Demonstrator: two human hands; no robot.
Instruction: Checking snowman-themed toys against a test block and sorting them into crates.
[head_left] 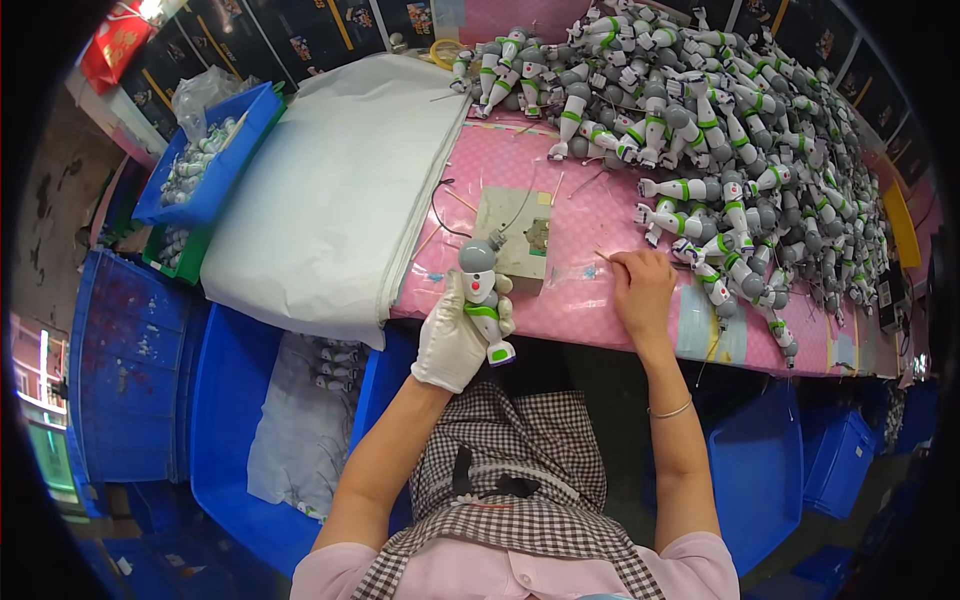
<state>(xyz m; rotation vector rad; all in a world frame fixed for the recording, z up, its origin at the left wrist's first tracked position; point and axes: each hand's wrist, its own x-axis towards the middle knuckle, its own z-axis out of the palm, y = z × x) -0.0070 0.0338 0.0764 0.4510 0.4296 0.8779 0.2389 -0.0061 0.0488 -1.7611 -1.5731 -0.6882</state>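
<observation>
the table (582, 312) has open room between hands; left hand (452, 338) clamps toy (478, 286) mid-body, right hand (645, 290) pinches stick (602, 256).

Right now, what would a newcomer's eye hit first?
The huge heap of white, grey and green plastic figures covering the right of the pink table. Then, at centre, the white-gloved left hand holding one grey-headed plastic figure; the bare right hand is beside the heap.

Our gloved L hand (450, 338) grips a wht/grn toy figure (479, 287); our bare R hand (643, 287) pinches a thin stick (601, 256), w/ a figs pile (735, 130) beyond it.
</observation>
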